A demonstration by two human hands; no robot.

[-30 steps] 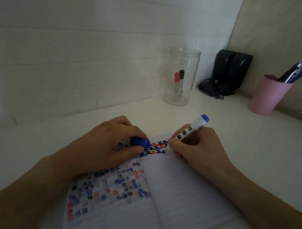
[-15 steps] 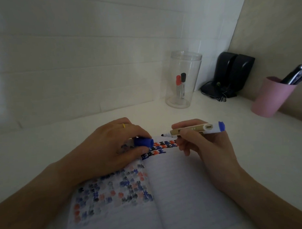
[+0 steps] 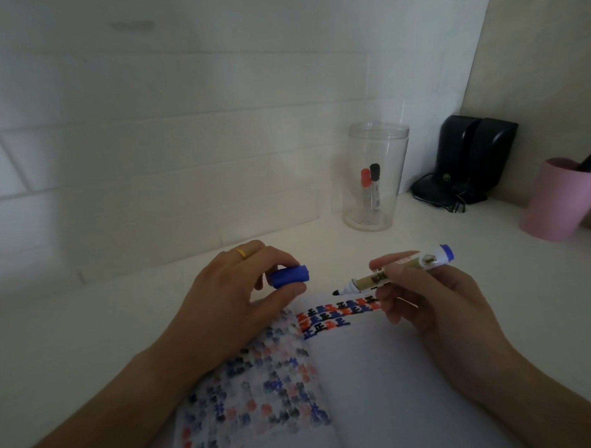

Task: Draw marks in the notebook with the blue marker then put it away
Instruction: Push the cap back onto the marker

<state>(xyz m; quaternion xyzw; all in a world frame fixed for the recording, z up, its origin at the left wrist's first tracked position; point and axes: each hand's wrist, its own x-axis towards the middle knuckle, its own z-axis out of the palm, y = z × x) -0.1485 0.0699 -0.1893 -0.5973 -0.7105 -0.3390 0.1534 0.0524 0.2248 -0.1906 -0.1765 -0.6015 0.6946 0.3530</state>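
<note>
Fingers of the right hand (image 3: 434, 306) grip the uncapped blue marker (image 3: 393, 270); left hand (image 3: 230, 303) pinches its cap (image 3: 289, 276).

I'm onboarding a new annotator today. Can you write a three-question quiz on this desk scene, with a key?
1. True or false: the blue plastic marker cap is on the white blue-ended marker.
2. Which hand holds the marker: A) left hand B) right hand?
3. Fill in: the clear plastic jar holds a red-capped marker and a ___-capped marker.

Key: 1 false; 2 B; 3 black.
</note>
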